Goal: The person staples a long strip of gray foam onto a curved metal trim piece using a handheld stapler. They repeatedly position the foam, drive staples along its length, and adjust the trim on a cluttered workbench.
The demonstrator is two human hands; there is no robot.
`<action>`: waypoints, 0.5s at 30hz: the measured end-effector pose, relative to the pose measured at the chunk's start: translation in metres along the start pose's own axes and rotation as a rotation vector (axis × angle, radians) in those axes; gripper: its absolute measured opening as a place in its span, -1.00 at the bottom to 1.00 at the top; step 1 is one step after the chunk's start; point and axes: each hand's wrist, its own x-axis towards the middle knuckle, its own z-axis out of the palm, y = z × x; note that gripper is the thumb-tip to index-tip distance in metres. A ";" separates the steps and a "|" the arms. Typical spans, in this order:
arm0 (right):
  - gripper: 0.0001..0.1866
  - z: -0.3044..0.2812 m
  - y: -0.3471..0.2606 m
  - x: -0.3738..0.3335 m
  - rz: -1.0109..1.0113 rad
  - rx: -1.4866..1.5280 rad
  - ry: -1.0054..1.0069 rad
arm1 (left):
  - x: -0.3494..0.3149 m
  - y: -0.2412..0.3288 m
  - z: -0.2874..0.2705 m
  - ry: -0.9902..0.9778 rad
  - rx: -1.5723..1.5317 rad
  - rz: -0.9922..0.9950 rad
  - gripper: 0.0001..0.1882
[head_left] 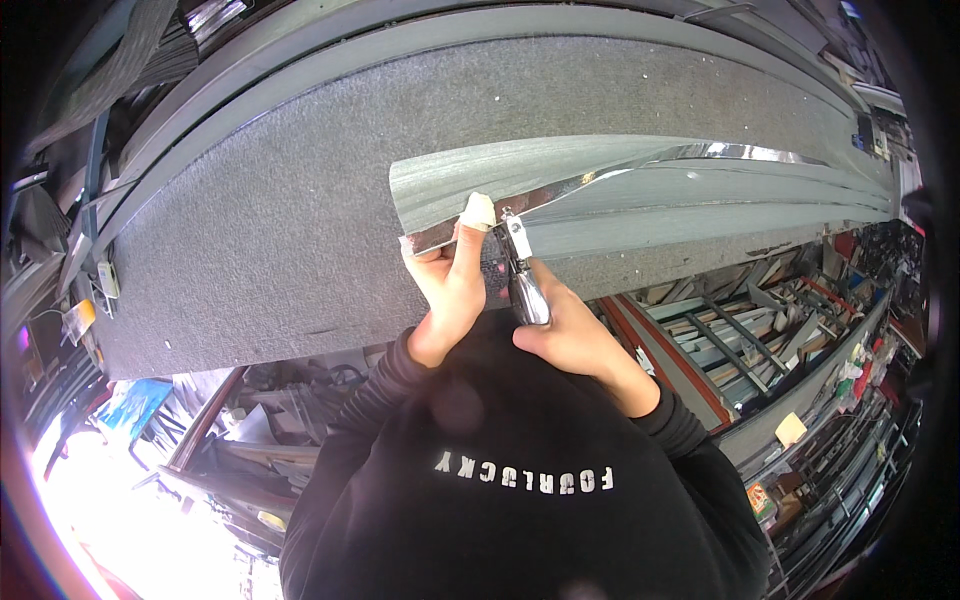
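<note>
Where a long grey-green strip (450, 185) lies across the table (250, 220), both hands meet at its near edge, close to its left end.

Left hand (450, 290): pinching the strip, thumb on top, fingers partly hidden beneath; a pale wrap (480, 212) covers the thumb tip.

Right hand (575, 335): closed around a hand tool (530, 293), silver and black, its nose pointing away from the body at the strip's edge, just right of the wrapped thumb; whether the nose grips the edge cannot be told.

Strip: broad at the left, extending far to the right, with a shiny, reflective near edge.

Table: covered in speckled grey, carpet-like material; further grey-green lengths (650, 215) lie at the right.

Nearer the body: black sweatshirt (400, 510); at right, a rack of offcuts (725, 335) and a yellow piece (790, 430).
</note>
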 end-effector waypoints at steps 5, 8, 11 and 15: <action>-0.36 0.002 -0.002 0.001 -0.063 -0.322 0.163 | -0.003 0.002 -0.001 -0.019 -0.019 0.007 -0.72; -0.37 0.002 -0.001 0.003 -0.080 -0.166 0.161 | -0.008 0.005 -0.001 -0.009 0.023 -0.023 -0.72; -0.30 -0.001 0.001 0.005 -0.074 0.072 0.089 | -0.011 0.004 0.002 0.012 -0.042 0.001 -0.72; -0.36 0.000 0.006 0.006 -0.094 0.107 0.089 | -0.012 0.006 0.004 0.020 -0.035 -0.007 -0.72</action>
